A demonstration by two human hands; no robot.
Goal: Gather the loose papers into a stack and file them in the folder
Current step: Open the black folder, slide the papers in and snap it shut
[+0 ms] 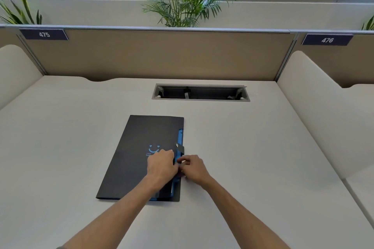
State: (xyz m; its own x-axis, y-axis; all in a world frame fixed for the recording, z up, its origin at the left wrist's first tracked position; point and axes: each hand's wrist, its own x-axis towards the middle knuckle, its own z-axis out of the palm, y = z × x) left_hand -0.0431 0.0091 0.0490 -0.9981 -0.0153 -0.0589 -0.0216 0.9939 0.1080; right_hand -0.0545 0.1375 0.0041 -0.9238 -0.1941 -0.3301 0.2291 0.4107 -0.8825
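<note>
A black folder (pixel 139 153) with a blue smile logo and a blue inner edge lies closed on the white desk (pixel 253 147), slightly left of centre. My left hand (pixel 162 164) rests on the cover near its right edge, fingers curled. My right hand (pixel 193 167) pinches at that same right edge, just below the small snap tab (pixel 179 147). The fingertips of both hands meet at the folder's edge. No loose papers show on the desk; a thin white sliver peeks from the folder's lower right side.
A recessed cable tray (pixel 200 92) opens in the desk behind the folder. A beige partition (pixel 162 54) with labels 475 and 476 closes the back. Curved white dividers stand at left and right. Plants rise behind the partition.
</note>
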